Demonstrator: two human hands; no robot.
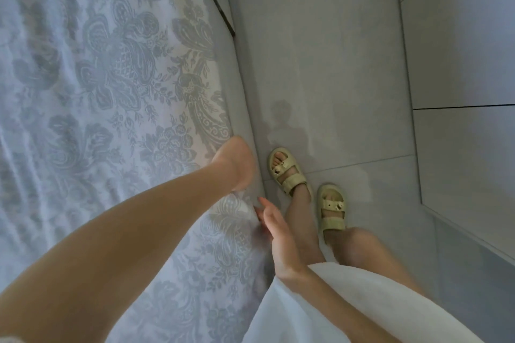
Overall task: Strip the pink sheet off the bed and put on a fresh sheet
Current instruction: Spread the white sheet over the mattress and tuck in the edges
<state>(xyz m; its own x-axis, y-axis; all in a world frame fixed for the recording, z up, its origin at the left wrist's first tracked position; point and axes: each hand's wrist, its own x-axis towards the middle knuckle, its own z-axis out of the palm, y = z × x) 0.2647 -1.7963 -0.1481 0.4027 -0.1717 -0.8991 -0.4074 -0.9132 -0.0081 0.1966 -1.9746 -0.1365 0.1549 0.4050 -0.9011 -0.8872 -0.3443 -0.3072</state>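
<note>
Pale fabric sheet with grey floral print (111, 78) covers the bed (238, 86) at 9 o'clock. Left hand (237, 164) bends over its side edge, fingers hidden, grip not determinable; right hand (276, 231), at its 5 o'clock, rests loose-fingered on the fabric. Tucking likely goes best pulled taut first.

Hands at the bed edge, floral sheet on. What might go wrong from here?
1. The left hand reaches down over the mattress edge, fingers hidden; the floral sheet may slip out there unnoticed.
2. The right hand only touches the sheet's edge with loose fingers, so that fold may drop.
</note>
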